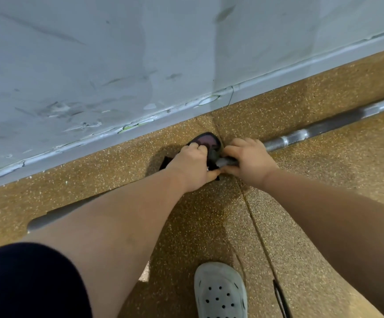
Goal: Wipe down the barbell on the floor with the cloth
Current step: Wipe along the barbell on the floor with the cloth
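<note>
At the middle of the barbell (301, 134), the left hand (192, 165) has its fingers (196, 146) curled down, clamping the dark cloth (207, 142) over the shaft. Touching it, the right hand (247, 160) has its fingers (234, 143) wrapped around the bare shaft just beside the cloth. The barbell lies on the speckled floor (324, 191), parallel to the scuffed wall (117, 65). A grey clog (219, 292) stands nearer the camera.
</note>
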